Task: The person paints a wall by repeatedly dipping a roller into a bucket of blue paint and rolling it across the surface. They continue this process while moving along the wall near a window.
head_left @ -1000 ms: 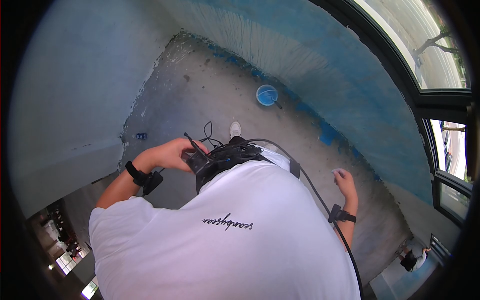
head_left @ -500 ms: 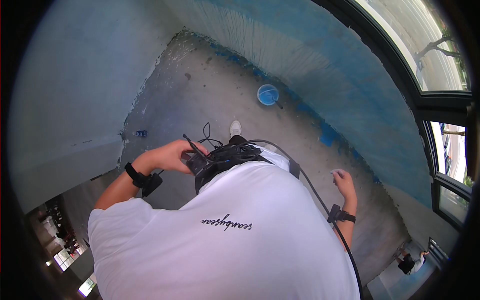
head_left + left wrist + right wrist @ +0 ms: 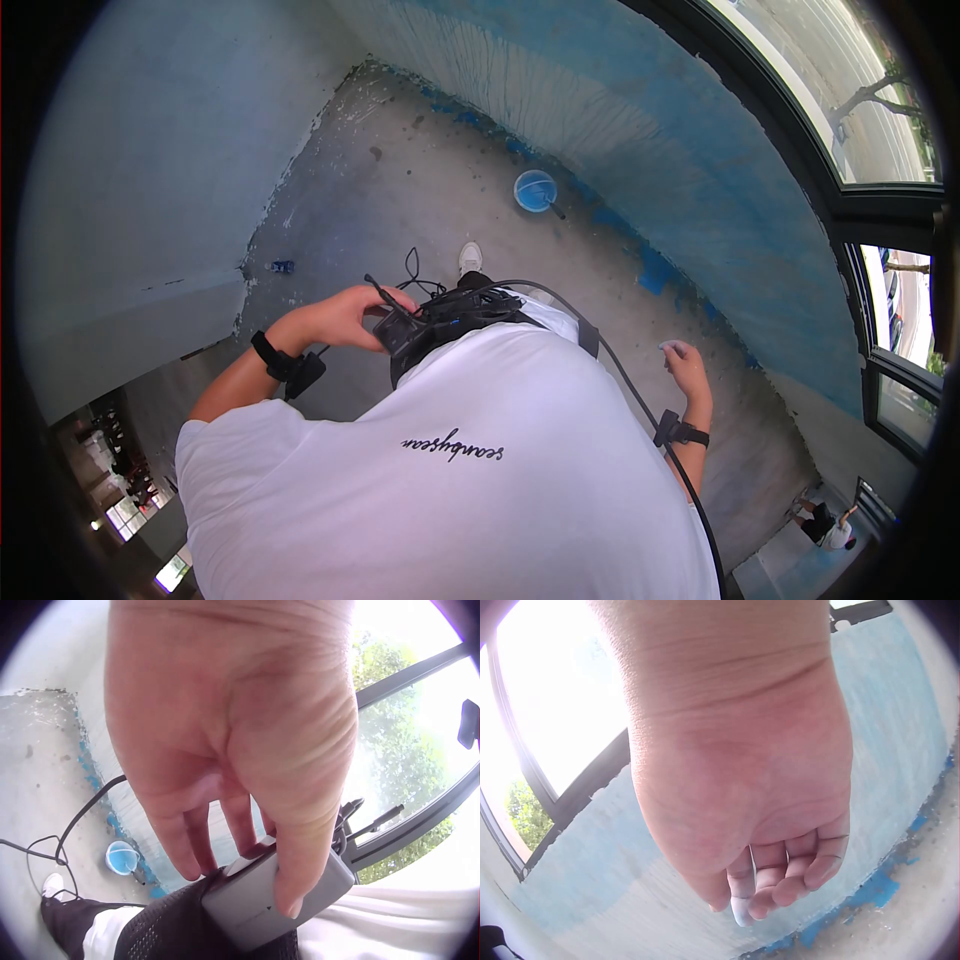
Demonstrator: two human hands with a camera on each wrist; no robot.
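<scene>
At the waist, on the left side, my left hand point(image 3: 345, 315) grips a small grey box point(image 3: 251, 904) fixed to a black mesh belt point(image 3: 169, 922). In the left wrist view the thumb lies across its face and the other fingers reach round behind. Short black antenna-like stubs point(image 3: 381, 819) stick up from its far end. My right hand point(image 3: 688, 368) hangs out at the right side over the floor. Its fingers are loosely curled with nothing between them, and one fingertip point(image 3: 742, 911) looks whitish.
A bucket of blue paint point(image 3: 534, 188) with a dark handle stands by the blue-painted wall point(image 3: 620, 120). A small blue can point(image 3: 283, 267) lies near the left wall. A black cable point(image 3: 640, 395) runs over the body. Windows line the right, and another person point(image 3: 830, 530) is at the far right.
Both hands stay nearly where they were, the left still on the grey box. The person in the background at the far right has shifted posture.
</scene>
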